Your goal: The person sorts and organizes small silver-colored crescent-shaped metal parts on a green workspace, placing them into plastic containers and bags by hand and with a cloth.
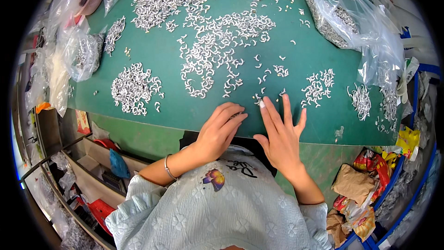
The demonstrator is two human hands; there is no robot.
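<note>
Pale printed blouse (203,217) is filling the foreground. Left to right on green tabletop (180,109): left pile of silvery crescent pieces (134,85) is sitting well left of both hands. Left hand (215,129) is curling its fingers near the table edge; something dark is showing between them, can't tell what or how firmly it's held. Central crescent scatter (208,58) is lying ahead of both hands, axes mixed. Right hand (280,134) is going palm-down, fingers splayed, no visible hold. Loose crescents (257,96) are lying just ahead-left of its index fingertip, nearer it than the left. Right pile (318,88) is sitting beyond its little finger.
</note>
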